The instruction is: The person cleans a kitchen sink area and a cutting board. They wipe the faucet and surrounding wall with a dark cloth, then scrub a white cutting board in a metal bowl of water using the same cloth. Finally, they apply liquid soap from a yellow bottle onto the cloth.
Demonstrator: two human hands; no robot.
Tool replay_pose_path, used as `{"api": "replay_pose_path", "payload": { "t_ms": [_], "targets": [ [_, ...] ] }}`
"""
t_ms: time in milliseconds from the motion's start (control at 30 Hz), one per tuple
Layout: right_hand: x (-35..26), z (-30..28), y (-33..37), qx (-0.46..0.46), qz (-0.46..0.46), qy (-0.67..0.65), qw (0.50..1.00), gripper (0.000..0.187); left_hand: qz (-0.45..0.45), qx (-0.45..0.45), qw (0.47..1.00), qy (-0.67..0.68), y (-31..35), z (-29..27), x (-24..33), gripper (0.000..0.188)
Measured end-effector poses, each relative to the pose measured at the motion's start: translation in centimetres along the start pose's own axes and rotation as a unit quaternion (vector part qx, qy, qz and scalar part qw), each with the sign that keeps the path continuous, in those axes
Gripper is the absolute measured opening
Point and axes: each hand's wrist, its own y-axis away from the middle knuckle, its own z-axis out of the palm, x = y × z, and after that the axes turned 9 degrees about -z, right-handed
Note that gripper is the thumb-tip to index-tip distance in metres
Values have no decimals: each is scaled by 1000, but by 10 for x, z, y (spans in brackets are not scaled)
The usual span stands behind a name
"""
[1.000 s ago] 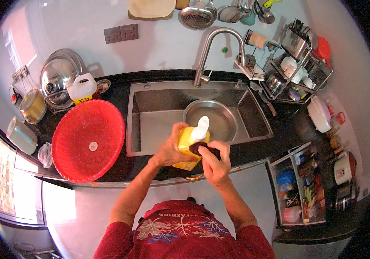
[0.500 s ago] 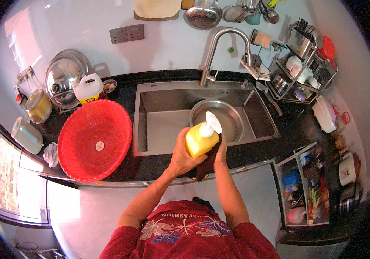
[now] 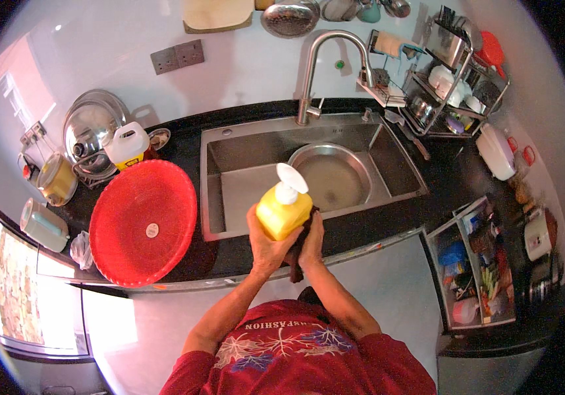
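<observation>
My left hand (image 3: 268,249) is wrapped round a yellow pump bottle (image 3: 281,214) with a white pump top, held up before the sink's front edge. Against the bottle's right side, my right hand (image 3: 311,242) grips a dark brown cloth (image 3: 296,258), whose lower end hangs down between my wrists. The right fingertips are partly hidden by bottle and cloth. Behind the bottle lies the steel sink (image 3: 233,214), with a round metal basin (image 3: 330,178) in its right half that holds some cloudy water.
Left of the sink, a large red plastic basin (image 3: 134,230) covers much of the black counter, near a white jug (image 3: 126,145). The curved faucet (image 3: 307,72) rises behind the sink. A knife (image 3: 417,145) lies to the right, below a dish rack (image 3: 444,115). An organizer (image 3: 457,276) stands nearer.
My hands and the bottle have shifted left, away from above the metal basin. The bottle's pump top now tilts left. The head view has turned slightly.
</observation>
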Motion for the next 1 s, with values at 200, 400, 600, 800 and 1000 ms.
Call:
{"api": "replay_pose_path", "payload": {
  "t_ms": [200, 400, 600, 800, 1000],
  "targets": [
    [26, 3, -7, -97, 86, -85, 988, 39, -36, 29, 999, -7, 3, -21, 15, 75],
    [14, 5, -18, -163, 234, -123, 951, 37, -27, 18, 999, 43, -13, -31, 47, 76],
    [-18, 35, -24, -126, 366, -177, 905, 43, -23, 46, 999, 6, -48, -28, 54, 78],
    [-3, 50, -55, -96, 434, -253, 859, 59, -49, 103, 991, 70, -89, -22, 39, 77],
    [1, 26, -95, -276, 459, -211, 818, 53, -48, 156, 984, 72, -155, -2, 19, 73]
  ]
}}
